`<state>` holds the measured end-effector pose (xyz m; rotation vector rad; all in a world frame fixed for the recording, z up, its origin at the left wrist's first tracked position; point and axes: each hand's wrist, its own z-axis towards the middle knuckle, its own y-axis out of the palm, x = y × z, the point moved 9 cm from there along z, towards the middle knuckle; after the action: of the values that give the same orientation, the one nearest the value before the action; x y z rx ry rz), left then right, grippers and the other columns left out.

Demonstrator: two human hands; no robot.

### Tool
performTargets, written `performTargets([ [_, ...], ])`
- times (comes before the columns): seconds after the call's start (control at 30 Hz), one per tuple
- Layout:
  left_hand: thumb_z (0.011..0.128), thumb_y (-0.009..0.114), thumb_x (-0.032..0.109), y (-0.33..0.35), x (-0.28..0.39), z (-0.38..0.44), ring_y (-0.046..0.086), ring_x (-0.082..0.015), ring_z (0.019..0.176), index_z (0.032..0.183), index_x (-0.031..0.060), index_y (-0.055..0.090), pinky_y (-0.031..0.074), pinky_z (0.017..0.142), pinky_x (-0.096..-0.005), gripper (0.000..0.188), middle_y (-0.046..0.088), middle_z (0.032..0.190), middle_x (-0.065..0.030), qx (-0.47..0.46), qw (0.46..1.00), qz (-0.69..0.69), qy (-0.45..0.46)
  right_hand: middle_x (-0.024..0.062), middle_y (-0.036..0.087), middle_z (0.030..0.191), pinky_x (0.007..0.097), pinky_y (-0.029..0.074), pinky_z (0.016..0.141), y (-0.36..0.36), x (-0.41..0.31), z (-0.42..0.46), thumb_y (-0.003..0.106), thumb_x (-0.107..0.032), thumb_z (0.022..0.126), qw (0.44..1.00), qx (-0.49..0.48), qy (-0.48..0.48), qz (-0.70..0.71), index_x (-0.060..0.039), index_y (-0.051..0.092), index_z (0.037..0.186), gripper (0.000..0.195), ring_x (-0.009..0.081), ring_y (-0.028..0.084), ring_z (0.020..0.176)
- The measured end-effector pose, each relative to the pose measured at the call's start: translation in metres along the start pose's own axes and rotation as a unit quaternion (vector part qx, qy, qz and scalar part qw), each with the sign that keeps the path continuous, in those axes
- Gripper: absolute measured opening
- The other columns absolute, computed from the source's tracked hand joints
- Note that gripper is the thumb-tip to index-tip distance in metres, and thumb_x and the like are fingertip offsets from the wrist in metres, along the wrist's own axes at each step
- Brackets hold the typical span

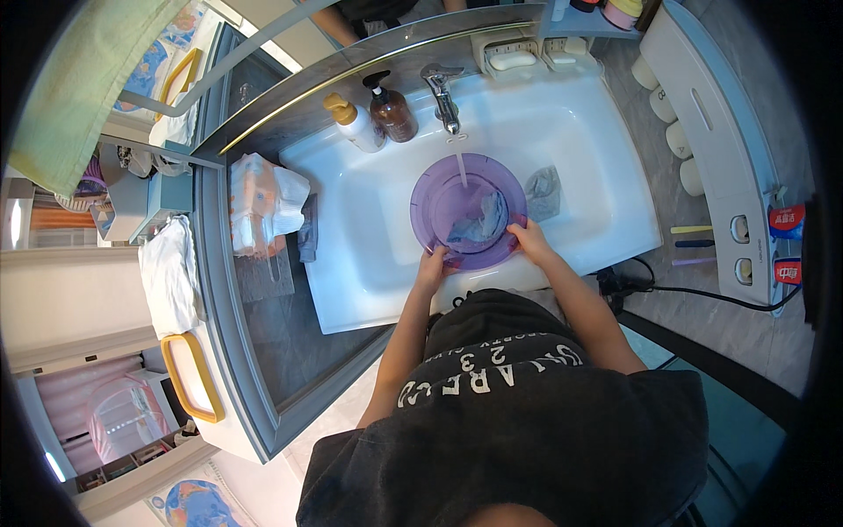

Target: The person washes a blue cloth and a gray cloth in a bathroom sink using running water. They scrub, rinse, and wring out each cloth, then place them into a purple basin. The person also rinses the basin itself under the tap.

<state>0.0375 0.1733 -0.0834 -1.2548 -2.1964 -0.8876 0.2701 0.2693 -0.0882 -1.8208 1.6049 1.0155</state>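
A purple translucent plastic basin (431, 191) is in the white sink (369, 230), and water runs into it from the chrome faucet (445, 99). Inside the basin lies a wet blue-grey cloth (484, 221), bunched toward the near right side. My left hand (433, 263) grips the basin's near left rim. On its near right rim, my right hand (530, 242) has hold with the thumb on top. A second grey cloth (543, 192) lies flat on the sink floor, just right of the basin. The fingers under the rim are partly hidden.
A white pump bottle (355, 125) and a brown pump bottle (393, 113) stand on the sink's back ledge. Soap (512, 60) sits in a wall dish. Left are a tissue pack (260, 204) and a folded dark cloth (307, 227). A black cable (711, 298) hangs right.
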Motion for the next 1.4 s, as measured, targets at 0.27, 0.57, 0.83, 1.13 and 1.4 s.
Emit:
performTargets([
  [0.27,0.086,0.051,0.018,0.003,0.004,-0.003,0.062,-0.0205,0.070,0.119,0.0022,0.046,0.053,0.053,-0.0270,0.037,0.061,0.095,-0.0116,-0.009,1.000,0.003,-0.006,0.0084,0.060,0.080,0.0312,0.051,0.050,0.003,-0.007,-0.005,0.061,-0.017,0.079,1.000,0.008,0.007,0.017,0.0018,0.056,0.103,0.031,0.0173,0.059,0.061],
  [0.57,0.088,0.051,0.020,0.002,0.003,0.000,0.061,-0.0178,0.067,0.114,0.0019,0.051,0.053,0.052,-0.0254,0.032,0.061,0.091,-0.0103,-0.022,1.000,-0.001,0.005,0.0039,0.060,0.084,0.0279,0.049,0.051,0.002,-0.005,-0.003,0.058,-0.016,0.082,1.000,0.006,0.020,-0.005,-0.0031,0.057,0.109,0.030,0.0126,0.057,0.064],
  [0.83,0.089,0.052,0.024,0.004,0.005,0.000,0.061,-0.0168,0.068,0.112,0.0009,0.051,0.053,0.052,-0.0250,0.032,0.061,0.090,-0.0092,-0.031,0.999,0.003,0.010,0.0037,0.060,0.083,0.0273,0.049,0.051,0.003,-0.003,-0.002,0.058,-0.014,0.082,1.000,-0.006,0.019,0.000,-0.0034,0.057,0.107,0.027,0.0125,0.057,0.063],
  [1.13,0.089,0.051,0.024,0.003,0.002,0.004,0.061,-0.0174,0.067,0.111,0.0008,0.050,0.054,0.053,-0.0265,0.032,0.060,0.088,-0.0095,-0.037,0.999,-0.008,0.014,0.0045,0.061,0.083,0.0279,0.050,0.051,-0.003,0.007,0.010,0.058,-0.018,0.083,0.999,0.000,0.010,-0.036,-0.0017,0.057,0.106,0.028,0.0135,0.058,0.063],
  [1.4,0.087,0.052,0.022,0.004,0.004,-0.001,0.062,-0.0186,0.065,0.108,0.0001,0.050,0.055,0.053,-0.0278,0.031,0.062,0.087,-0.0120,-0.024,1.000,-0.009,0.003,0.0068,0.060,0.074,0.0287,0.047,0.046,-0.002,0.003,0.004,0.060,-0.020,0.080,1.000,0.007,0.007,0.011,-0.0012,0.059,0.096,0.025,0.0161,0.059,0.055],
])
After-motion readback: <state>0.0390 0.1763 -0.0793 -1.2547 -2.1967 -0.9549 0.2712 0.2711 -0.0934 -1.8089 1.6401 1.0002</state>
